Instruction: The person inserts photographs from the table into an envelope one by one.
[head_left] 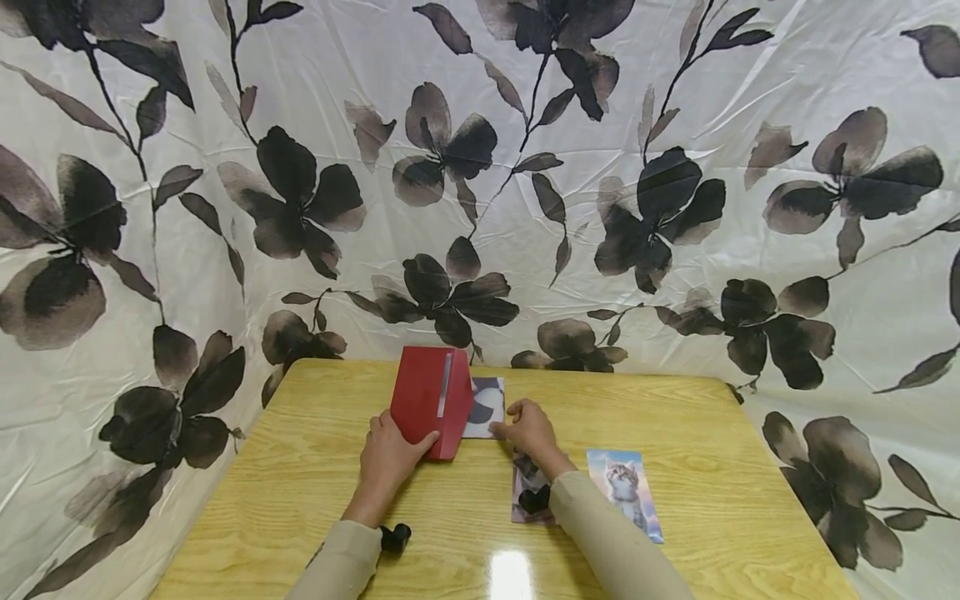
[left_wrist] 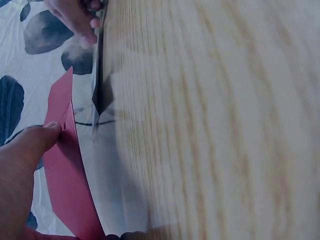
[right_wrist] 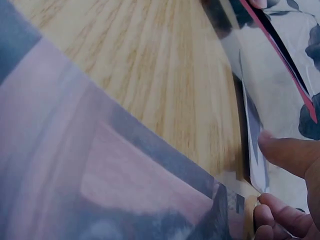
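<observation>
My left hand grips the lower edge of a red envelope, its thumb on the front. The envelope is tilted up off the table, and a pale strip shows at its opening beside the flap. My right hand pinches the right edge of a grey-and-white picture card, whose left part is hidden by the envelope in the head view. In the right wrist view the thumb lies against that card, with the other fingers curled below. The left wrist view shows the envelope and card apart.
Under my right forearm lies a dark picture card, partly covered. A kitten picture card lies to its right. The yellow wooden table ends at the back against a flower-patterned cloth.
</observation>
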